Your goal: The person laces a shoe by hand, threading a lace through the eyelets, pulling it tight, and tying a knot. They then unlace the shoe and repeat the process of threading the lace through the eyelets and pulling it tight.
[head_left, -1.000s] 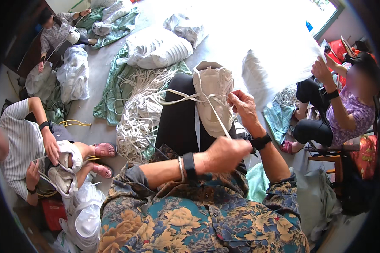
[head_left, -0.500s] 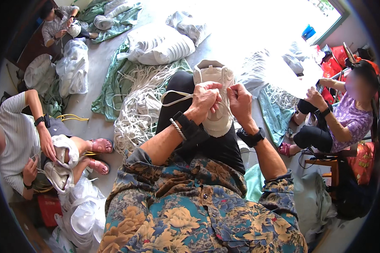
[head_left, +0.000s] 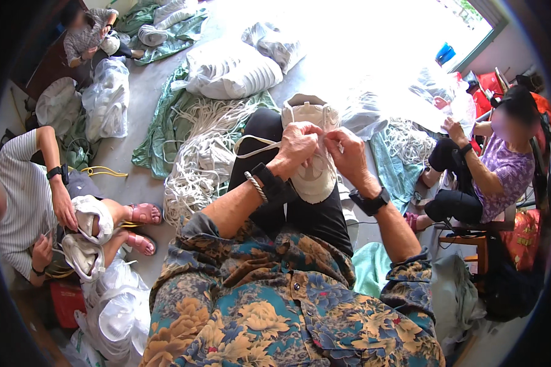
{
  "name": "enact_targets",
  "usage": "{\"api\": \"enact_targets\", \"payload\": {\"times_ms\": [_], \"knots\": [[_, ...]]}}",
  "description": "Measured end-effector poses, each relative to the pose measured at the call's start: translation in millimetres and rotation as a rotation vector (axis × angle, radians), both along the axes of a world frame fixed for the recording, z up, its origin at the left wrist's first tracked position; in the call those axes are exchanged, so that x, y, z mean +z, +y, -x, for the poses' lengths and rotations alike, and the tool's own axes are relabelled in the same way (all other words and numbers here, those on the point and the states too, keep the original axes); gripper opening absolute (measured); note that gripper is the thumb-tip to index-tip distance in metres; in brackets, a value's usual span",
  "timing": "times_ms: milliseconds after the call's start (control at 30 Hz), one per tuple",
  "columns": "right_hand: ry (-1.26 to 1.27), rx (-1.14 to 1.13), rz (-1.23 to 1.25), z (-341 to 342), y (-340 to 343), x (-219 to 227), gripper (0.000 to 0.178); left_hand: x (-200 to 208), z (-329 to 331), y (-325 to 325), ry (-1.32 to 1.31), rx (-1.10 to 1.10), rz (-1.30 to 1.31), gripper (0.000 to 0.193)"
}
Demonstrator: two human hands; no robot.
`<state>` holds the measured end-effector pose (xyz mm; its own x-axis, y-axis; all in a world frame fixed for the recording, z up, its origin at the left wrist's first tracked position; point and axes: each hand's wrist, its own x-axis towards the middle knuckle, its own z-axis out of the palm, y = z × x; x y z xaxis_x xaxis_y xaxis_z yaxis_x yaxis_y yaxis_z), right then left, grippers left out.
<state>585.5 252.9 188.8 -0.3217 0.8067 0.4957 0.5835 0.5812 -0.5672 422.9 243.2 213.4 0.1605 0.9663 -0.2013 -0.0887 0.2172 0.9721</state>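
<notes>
Right hand (head_left: 348, 151) sits nearer left hand (head_left: 296, 147) than a moment ago, fingertips almost meeting over the pale shoe (head_left: 314, 185) on the lap (head_left: 324, 227), closure on the lace (head_left: 258, 148) untellable; lacing seems underway, next pull calling for a firm pinch, loose laces (head_left: 193, 183) heaped leftward.

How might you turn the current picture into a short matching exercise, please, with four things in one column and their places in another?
Things
1. Cream shoe at the centre
2. Larger lace heap
3. Mint-green cloth
4. Twisted bracelet

Places
A. Beside the floral shirt, on the wearer's right
B. Around the wearer's left wrist
C. To the left of the black trousers
D. Partly covered by the wearer's left hand and right hand

Pairs: 1-D, 2-C, 3-A, 4-B.
</notes>
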Motion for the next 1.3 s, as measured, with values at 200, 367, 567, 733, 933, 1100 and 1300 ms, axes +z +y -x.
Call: {"api": "enact_targets", "payload": {"times_ms": [200,367,567,733,933,1100,1300], "knots": [[-0.324,0.248,0.134,2.2,21.0,51.4,0.038,-10.3,0.5,18.3,0.237,0.151,-0.214,0.022],[-0.476,0.434,0.223,-8.7,42.6,53.6,0.02,-16.4,-5.3,23.2,0.375,0.163,-0.275,0.017],[-0.283,0.352,0.113,-7.5,25.9,45.6,0.01,-7.8,-0.9,36.9,0.692,-0.255,-0.461,0.017],[-0.18,0.243,0.291,-25.8,23.1,39.9,0.01,-4.2,32.9,29.3,0.853,0.033,-0.761,0.015],[0.02,0.2,0.111,5.1,16.8,39.6,0.012,-26.1,209.0,-20.7,0.267,0.426,0.114,0.007],[-0.121,0.407,-0.097,72.6,-25.6,43.8,0.016,9.9,177.7,-47.4,-0.373,0.274,0.268,0.001],[0.391,0.397,0.245,-10.2,35.9,74.3,0.009,13.9,171.4,-33.7,-0.65,0.269,0.196,0.011]]}}
